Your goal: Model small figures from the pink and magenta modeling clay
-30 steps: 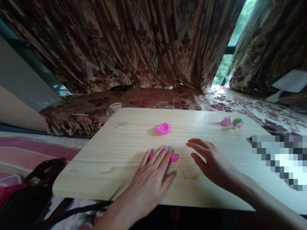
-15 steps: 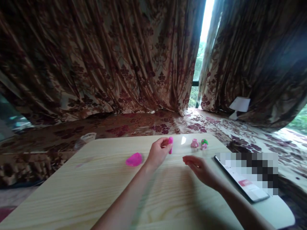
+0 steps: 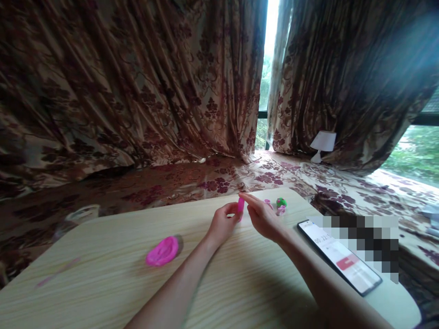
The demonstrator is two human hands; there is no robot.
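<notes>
My left hand is closed, pinching an upright bright pink piece of modelling clay between thumb and fingers above the far part of the table. From the other side, my right hand reaches in with its index finger stretched out, the tip at the top of the pink piece. Its remaining fingers are partly hidden. A larger flattened pink lump of clay lies on the table left of my left forearm. Behind my right hand sit small light pink shapes and a green ball with pink spots.
A phone with a lit screen lies on the right of the wooden table. A clear plastic bag is by the far left edge. A small white lamp stands beyond, before the patterned curtains.
My right hand has moved up and leftward to the pink piece, its index finger now at the top. My left hand keeps hold of the piece. The view has turned rightward.
</notes>
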